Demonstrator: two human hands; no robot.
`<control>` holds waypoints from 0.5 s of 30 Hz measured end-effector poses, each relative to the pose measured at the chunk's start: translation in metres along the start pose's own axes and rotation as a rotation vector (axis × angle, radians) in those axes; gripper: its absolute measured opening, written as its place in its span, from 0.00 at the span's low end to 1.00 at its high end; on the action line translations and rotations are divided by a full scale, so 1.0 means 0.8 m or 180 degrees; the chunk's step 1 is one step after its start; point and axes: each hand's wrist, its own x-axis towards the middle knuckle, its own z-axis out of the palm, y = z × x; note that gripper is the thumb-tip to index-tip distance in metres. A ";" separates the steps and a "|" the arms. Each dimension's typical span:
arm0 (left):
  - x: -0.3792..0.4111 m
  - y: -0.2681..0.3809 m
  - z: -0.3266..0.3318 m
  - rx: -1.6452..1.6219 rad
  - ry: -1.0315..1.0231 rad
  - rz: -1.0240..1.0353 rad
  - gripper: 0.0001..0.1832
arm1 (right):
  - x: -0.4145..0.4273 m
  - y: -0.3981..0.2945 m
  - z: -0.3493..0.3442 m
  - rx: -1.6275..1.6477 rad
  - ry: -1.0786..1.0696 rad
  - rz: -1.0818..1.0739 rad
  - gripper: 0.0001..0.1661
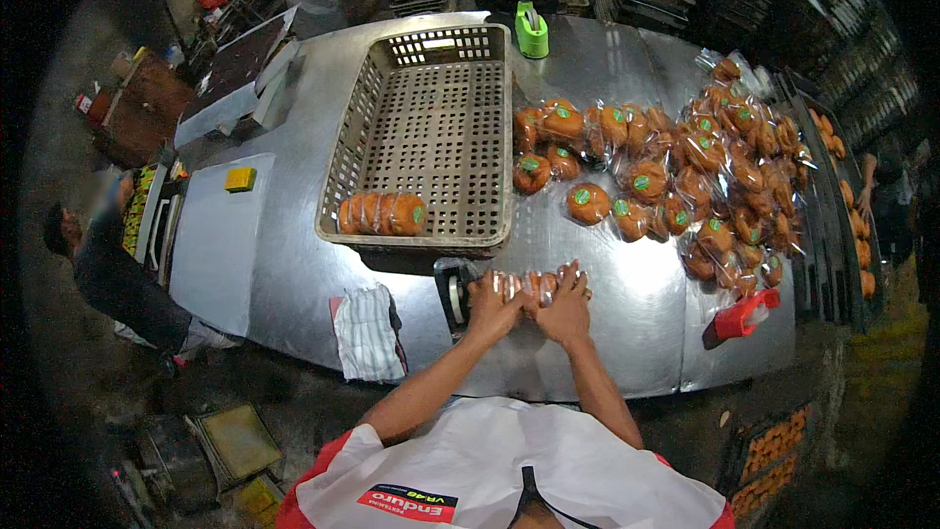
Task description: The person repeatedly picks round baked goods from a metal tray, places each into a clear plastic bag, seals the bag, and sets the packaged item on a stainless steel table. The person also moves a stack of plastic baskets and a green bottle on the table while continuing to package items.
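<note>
My left hand (496,312) and my right hand (565,309) grip the two ends of a short row of wrapped buns (525,285) low over the steel table. Just left of them stands a black tape dispenser (453,298) with a white roll. Beyond my hands lies a plastic crate (507,199) with slotted walls; a wrapped row of buns (382,214) rests in its near left corner. To the right, a heap of buns in clear bags (705,177) with green labels spreads over the table (617,338).
A green tape dispenser (532,31) stands at the far edge, a red one (743,315) at right. A folded cloth (369,334) lies near left, a yellow block (240,179) on a white board (217,250). One person (110,257) is at left; other people's hands show at the far side and right.
</note>
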 end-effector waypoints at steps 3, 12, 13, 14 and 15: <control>0.030 -0.033 0.028 -0.0454 -0.0278 -0.0234 0.40 | -0.007 -0.011 -0.006 0.0320 0.0210 0.0302 0.58; -0.023 0.100 -0.058 -0.0866 -0.0414 -0.0100 0.45 | -0.034 -0.049 -0.084 0.1783 0.0789 0.0171 0.56; -0.030 0.118 -0.084 -0.0980 -0.0297 0.0181 0.44 | -0.036 -0.079 -0.105 0.1686 0.1035 0.0065 0.56; -0.034 0.137 -0.111 -0.1096 -0.0186 0.0472 0.43 | -0.030 -0.109 -0.120 0.1756 0.1174 -0.0257 0.56; -0.036 0.155 -0.136 -0.1138 -0.0029 0.0716 0.42 | -0.018 -0.134 -0.128 0.1826 0.1330 -0.0565 0.56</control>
